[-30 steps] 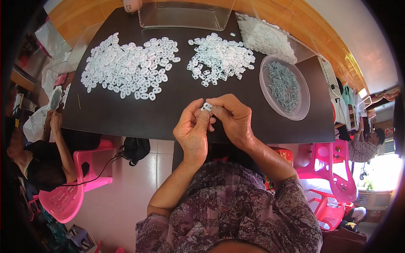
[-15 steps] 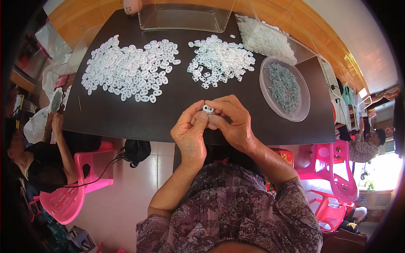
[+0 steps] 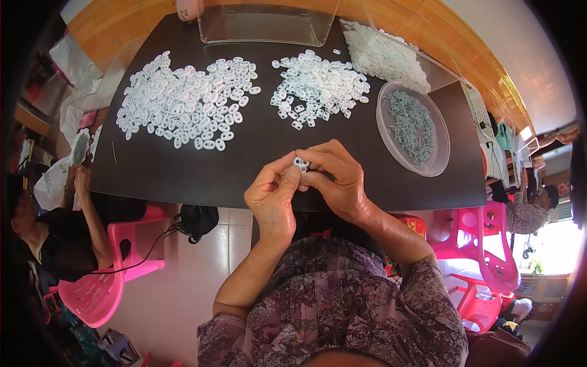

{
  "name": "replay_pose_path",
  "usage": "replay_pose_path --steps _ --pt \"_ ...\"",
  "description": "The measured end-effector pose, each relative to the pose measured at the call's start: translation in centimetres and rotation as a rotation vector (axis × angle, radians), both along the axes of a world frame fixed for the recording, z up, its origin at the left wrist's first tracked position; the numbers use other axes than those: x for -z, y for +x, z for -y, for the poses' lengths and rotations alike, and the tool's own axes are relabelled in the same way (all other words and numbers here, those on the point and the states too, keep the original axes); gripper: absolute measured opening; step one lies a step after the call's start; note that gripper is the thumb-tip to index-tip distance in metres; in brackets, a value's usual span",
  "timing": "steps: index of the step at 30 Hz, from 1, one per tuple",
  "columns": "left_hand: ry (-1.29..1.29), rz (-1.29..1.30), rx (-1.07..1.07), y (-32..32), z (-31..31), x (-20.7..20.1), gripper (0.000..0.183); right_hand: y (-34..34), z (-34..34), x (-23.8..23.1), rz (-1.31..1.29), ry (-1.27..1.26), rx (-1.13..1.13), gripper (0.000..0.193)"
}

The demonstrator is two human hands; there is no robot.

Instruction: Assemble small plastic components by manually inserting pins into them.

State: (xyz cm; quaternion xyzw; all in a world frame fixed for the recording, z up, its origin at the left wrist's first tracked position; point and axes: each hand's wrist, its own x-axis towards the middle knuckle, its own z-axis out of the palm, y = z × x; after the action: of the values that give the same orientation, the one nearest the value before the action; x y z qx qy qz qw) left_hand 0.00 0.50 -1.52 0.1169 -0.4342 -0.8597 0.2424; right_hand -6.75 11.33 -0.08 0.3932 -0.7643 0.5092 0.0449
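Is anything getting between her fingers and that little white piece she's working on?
Nothing visible does. The left hand and right hand both pinch the small white piece directly, above the near edge of the dark table.

Black table (image 3: 244, 165) — white rings (image 3: 183, 101), dish (image 3: 413, 127).

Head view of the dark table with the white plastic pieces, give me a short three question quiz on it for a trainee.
1. True or false: both hands pinch one small white plastic piece.
2. What holds the grey-green small parts? A) round clear plastic dish B) pink plastic chair
3. How many loose heaps of white plastic pieces lie on the dark table?

Key: 1 true, left hand and right hand. 2 A, the dish. 3 two, a larger left heap and a smaller right heap.
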Motion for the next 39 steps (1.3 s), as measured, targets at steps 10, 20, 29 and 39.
replay_pose_path --steps 10,20,29,39 --pt "-0.033 -0.01 0.012 0.2 0.4 -0.1 0.021 0.5 0.2 -0.2 0.085 -0.02 0.008 0.028" --pt "-0.138 -0.105 -0.043 0.3 0.0 0.4 0.022 1.4 0.8 -0.4 0.063 -0.109 0.048 0.031" --pt "-0.161 -0.116 -0.148 0.6 -0.5 0.0 0.019 1.9 1.1 0.0 -0.063 -0.163 0.046 0.034" --pt "-0.194 -0.12 -0.175 1.0 -0.5 -0.2 0.019 2.3 1.8 -0.3 -0.163 -0.178 0.073 0.027"
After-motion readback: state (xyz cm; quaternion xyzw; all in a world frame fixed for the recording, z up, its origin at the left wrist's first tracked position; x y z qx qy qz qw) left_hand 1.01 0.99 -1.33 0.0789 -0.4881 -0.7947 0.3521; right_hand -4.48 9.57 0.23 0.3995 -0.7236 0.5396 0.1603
